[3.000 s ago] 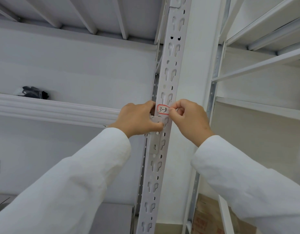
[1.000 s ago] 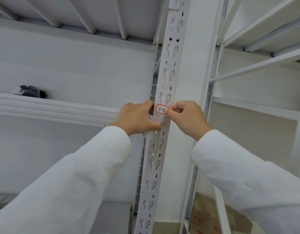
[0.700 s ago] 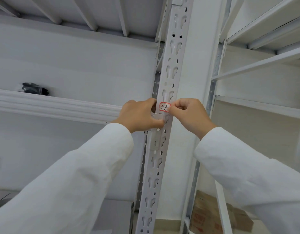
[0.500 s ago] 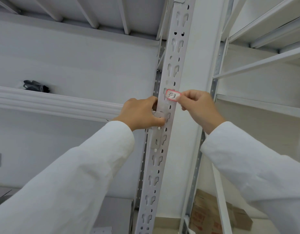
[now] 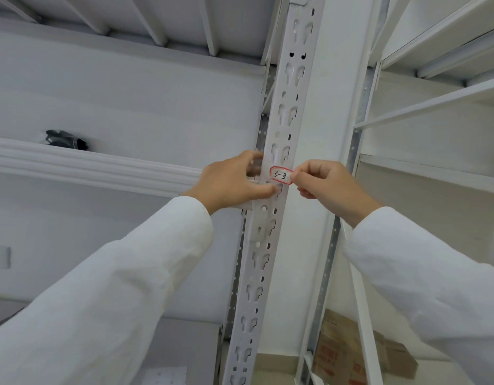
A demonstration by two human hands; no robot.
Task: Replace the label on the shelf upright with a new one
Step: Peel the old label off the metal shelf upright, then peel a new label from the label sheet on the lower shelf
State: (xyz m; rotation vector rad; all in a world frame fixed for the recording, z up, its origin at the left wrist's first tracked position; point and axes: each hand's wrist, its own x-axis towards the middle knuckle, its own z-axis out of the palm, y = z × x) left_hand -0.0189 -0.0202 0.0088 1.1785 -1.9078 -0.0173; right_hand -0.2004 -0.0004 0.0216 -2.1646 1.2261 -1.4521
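Observation:
A white perforated shelf upright (image 5: 284,112) runs from bottom centre to the top of the head view. A small white label (image 5: 280,175) with a red border, hand-written "3-3", lies against the upright's face at hand height. My right hand (image 5: 327,187) pinches the label's right end between thumb and forefinger. My left hand (image 5: 234,183) grips the upright's left edge where the shelf beam joins, thumb pressed on the face just below the label. Both arms wear white sleeves.
A white shelf beam (image 5: 87,168) runs left from the upright, with a dark bundled object (image 5: 65,138) on the shelf behind it. More white shelving (image 5: 434,112) stands at the right. A brown cardboard box (image 5: 348,354) sits low at the right.
Half a second ago my right hand held the label lifted and tilted higher on the upright; now the label is back down, level, just above my left thumb. My left hand has kept its grip.

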